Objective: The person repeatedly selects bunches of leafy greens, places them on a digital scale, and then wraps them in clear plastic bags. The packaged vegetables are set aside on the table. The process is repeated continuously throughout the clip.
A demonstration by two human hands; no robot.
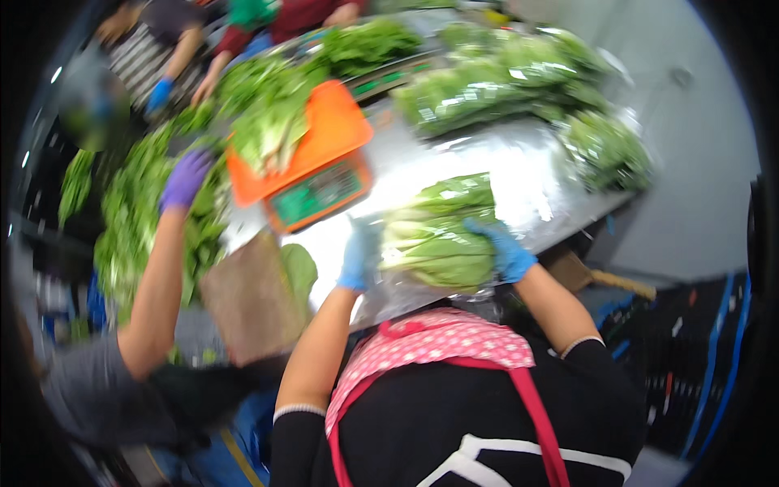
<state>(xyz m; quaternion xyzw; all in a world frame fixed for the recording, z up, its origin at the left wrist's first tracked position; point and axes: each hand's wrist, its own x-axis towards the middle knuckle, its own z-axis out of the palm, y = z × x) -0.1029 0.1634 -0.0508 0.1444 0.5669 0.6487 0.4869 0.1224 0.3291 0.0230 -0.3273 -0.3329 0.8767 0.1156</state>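
Observation:
A clear plastic bag of leafy green vegetables (441, 240) lies before me at the near edge of the metal table (401, 146). The pale stems point left and the broad leaves right. My right hand (508, 249), in a light blue glove, grips the leafy end, thumb on top. At the stem end is my left hand (355, 259), gloved alike, alongside the plastic. Blur hides whether its fingers grip the bag. Beyond my left hand stands an orange weighing scale (338, 122) with a loose bunch of greens (274, 131) on its pan.
Bagged greens (499, 85) are piled at the far right. Loose greens (140, 213) cover the left side, where a co-worker's purple-gloved hand (185, 179) reaches in. A brown board-like piece (252, 298) sits left of me. Other people (158, 49) stand across the table.

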